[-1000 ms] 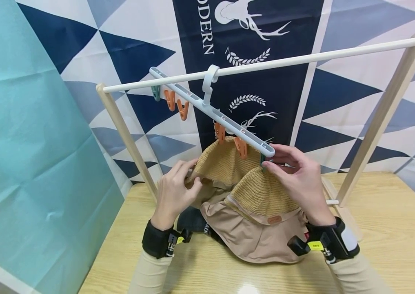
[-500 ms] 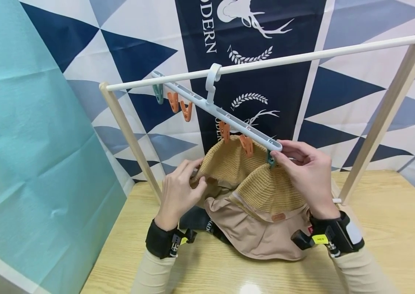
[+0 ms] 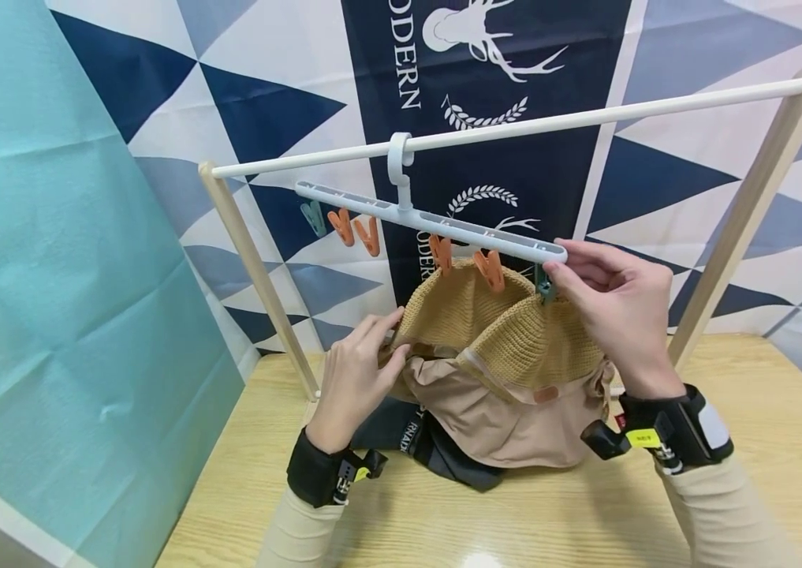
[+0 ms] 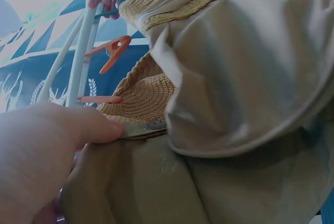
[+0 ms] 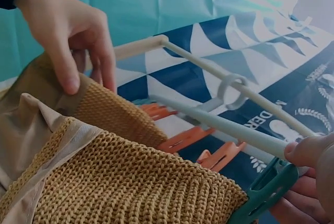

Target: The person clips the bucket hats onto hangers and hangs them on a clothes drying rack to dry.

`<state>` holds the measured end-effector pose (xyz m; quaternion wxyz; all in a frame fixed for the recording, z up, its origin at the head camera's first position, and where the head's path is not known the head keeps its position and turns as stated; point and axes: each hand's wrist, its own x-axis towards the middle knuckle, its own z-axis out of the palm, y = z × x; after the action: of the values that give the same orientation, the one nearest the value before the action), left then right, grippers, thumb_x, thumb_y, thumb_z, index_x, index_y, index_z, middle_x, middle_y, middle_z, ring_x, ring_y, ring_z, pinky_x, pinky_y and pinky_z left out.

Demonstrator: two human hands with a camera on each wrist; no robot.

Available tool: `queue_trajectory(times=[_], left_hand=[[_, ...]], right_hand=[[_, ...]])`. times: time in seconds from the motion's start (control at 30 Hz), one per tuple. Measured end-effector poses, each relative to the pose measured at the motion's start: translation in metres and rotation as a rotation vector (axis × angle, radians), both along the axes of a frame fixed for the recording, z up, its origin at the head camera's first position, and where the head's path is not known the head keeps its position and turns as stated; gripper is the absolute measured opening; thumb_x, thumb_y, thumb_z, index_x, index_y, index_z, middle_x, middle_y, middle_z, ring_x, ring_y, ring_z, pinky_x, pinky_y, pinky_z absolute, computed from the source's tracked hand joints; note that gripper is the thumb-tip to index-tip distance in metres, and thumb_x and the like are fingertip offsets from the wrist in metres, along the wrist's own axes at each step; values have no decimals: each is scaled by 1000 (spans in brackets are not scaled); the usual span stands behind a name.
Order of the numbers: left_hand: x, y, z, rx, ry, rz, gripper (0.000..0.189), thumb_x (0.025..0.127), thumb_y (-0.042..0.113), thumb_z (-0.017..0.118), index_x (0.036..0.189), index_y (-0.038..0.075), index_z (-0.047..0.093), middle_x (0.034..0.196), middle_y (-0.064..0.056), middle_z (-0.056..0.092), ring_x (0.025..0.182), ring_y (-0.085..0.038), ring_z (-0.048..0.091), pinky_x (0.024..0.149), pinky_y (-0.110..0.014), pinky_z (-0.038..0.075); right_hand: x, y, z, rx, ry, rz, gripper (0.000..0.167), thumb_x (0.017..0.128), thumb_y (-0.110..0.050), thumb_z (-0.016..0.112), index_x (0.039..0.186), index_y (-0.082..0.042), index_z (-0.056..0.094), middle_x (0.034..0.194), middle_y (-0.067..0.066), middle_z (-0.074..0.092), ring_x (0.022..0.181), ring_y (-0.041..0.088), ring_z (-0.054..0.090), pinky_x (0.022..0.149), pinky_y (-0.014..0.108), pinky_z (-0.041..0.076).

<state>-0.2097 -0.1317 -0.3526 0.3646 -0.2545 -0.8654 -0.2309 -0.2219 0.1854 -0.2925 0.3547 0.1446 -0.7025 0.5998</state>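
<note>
A sun hat (image 3: pixel 514 359) with a tan knitted crown and a beige cloth brim hangs, crown up, from a pale blue clip hanger (image 3: pixel 415 218). A green clip (image 5: pixel 266 187) grips the crown's near right edge, and an orange clip (image 4: pixel 102 99) is at its far edge. My left hand (image 3: pixel 359 375) pinches the hat's left side where crown meets brim, thumb on the near face. At the hanger's right end, my right hand (image 3: pixel 621 304) pinches the bar between thumb and fingers, close beside the green clip.
The hanger's hook loops over the white rod (image 3: pixel 599 116) of a wooden rack (image 3: pixel 748 213). More orange clips and another green clip (image 3: pixel 314 218) line the hanger's left half. Dark cloth with white lettering (image 3: pixel 457 461) lies on the table (image 3: pixel 401 521) under the hat.
My right hand has moved right and up, swinging the hanger's right end toward the rod's line. The hat has risen with it, exposing more dark cloth. My left hand follows slightly, still pinching.
</note>
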Motion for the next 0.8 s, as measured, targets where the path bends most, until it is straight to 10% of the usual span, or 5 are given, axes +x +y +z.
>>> queue_trajectory(times=[0.8], left_hand=[[22,9,12,-24,-18,-17,54,96,24,91,146,11,74,101,-2,81,60,-4,45,58,-17,28]], right_hand=[[-33,8,29,-29,-58,107,34,101,-7,83,135,-3,81,101,-17,86,87,1,83,74,10,59]])
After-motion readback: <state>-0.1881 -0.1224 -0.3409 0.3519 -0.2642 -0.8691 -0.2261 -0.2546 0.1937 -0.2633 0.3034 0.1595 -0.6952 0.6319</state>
